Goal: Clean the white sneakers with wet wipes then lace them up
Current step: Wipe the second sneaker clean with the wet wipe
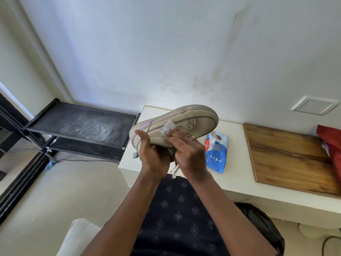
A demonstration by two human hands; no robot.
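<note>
Red object (332, 145) partly beyond right edge

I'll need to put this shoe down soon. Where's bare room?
Bare: the counter strip between the wipes pack and the wooden board; most of the board, up to the red bag; the black rack's top shelf. Crowded: the counter's left end, under the left hand, right hand, sneaker and wipe.

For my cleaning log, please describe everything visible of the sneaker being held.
The off-white leather-look low sneaker with pale lilac heel panels and thick sole is held tilted above the white counter, toe pointing right. The left hand grips its heel end; the right hand presses a white wet wipe on its side.
</note>
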